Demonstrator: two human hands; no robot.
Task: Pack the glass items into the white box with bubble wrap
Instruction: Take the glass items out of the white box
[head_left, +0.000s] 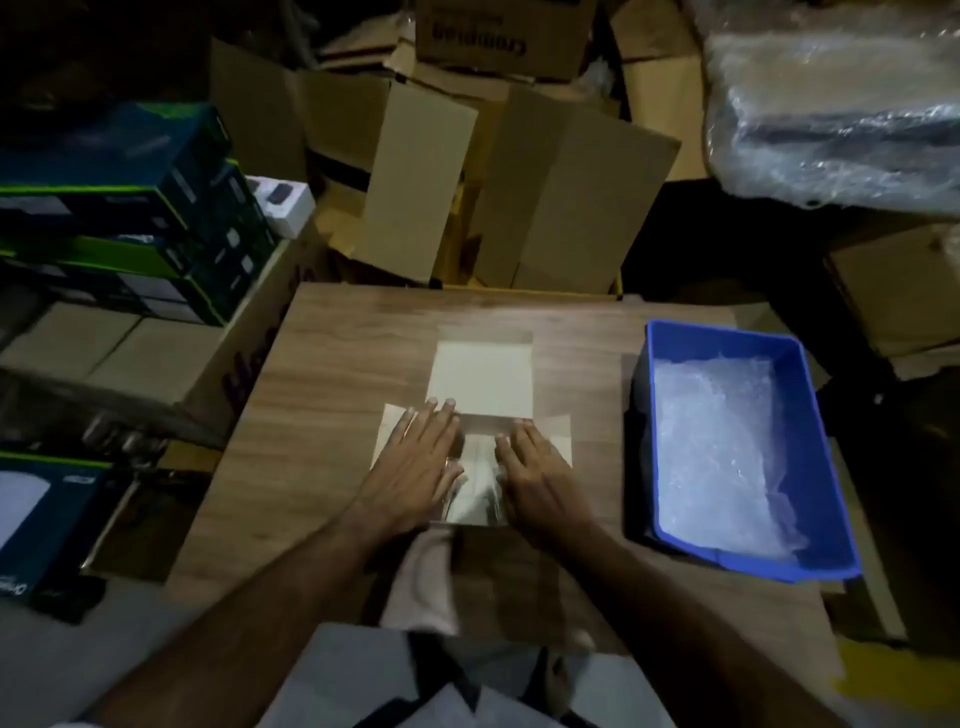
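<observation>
White box (480, 379) sits mid-table (332, 364), lid flap swung away from me, side flaps folded out flat. Both hands are on those flaps: left hand (415, 467) pressing the flap left of the box opening, right hand (540, 478) pressing the flap right of it. Fingers on both are straight and spread, palms down, gripping nothing.

Between the hands, inside the opening, I see something shiny and wrapped (478, 483). I judge it's a glass item in wrap, but it's too dim to confirm.

Key relation: the blue bin (826, 467) with bubble wrap (727, 457) lies right of the box, well apart from it, long axis running away from me. Right hand is clearly nearer, left would have to cross over the box.

My read: next reach for wrap goes to the right hand, left stays pinning the box. Far lid flap closes toward me after.
</observation>
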